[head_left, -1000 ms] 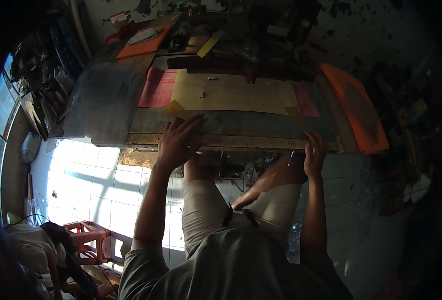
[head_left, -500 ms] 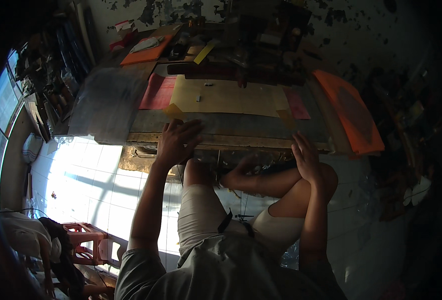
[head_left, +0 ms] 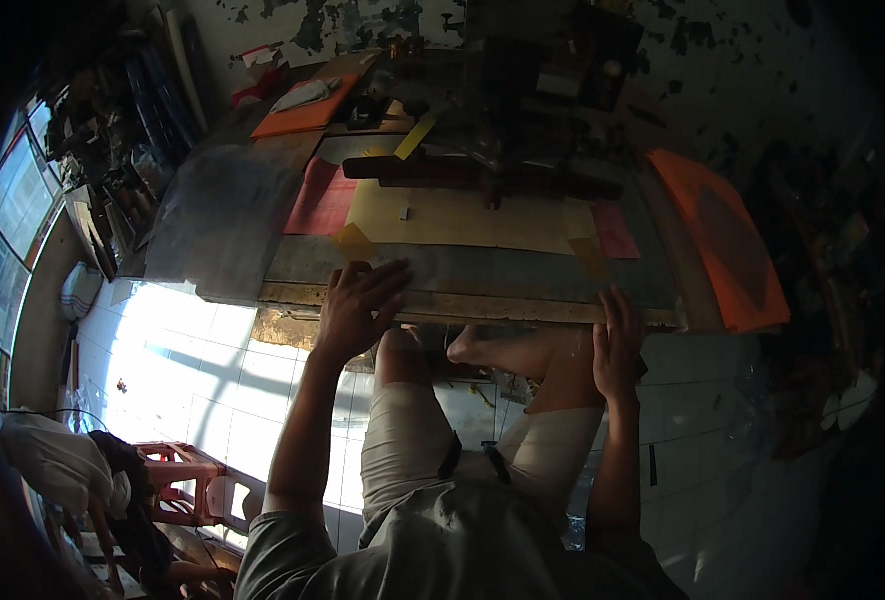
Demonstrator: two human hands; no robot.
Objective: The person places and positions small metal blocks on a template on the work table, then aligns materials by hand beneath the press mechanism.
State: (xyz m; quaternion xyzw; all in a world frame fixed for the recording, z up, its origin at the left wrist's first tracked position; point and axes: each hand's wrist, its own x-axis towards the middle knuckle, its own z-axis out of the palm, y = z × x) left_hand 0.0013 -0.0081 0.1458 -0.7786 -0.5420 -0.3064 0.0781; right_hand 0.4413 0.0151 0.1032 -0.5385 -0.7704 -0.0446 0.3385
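Observation:
My left hand rests at the front edge of the worktable, its fingers spread and lying on the edge, with nothing held. Farther right, my right hand touches the same edge with stretched fingers, also holding nothing. Beyond my hands lies a yellow sheet, with pink-red sheets at its sides. Yellowish tape pieces sit at its front corners. A small pale piece rests on it. Across the sheet's far part stretches a dark bar, which hides what is under it.
An orange sheet stack lies at the table's right; another orange sheet bears a pale cloth at back left. A greyish translucent sheet covers the left side. A red stool and another person are at lower left.
The dark bar sits nearer me over the sheet, and one small piece is out of sight. My right leg has shifted under the table. Both hands stay by the edge; the view has tilted slightly.

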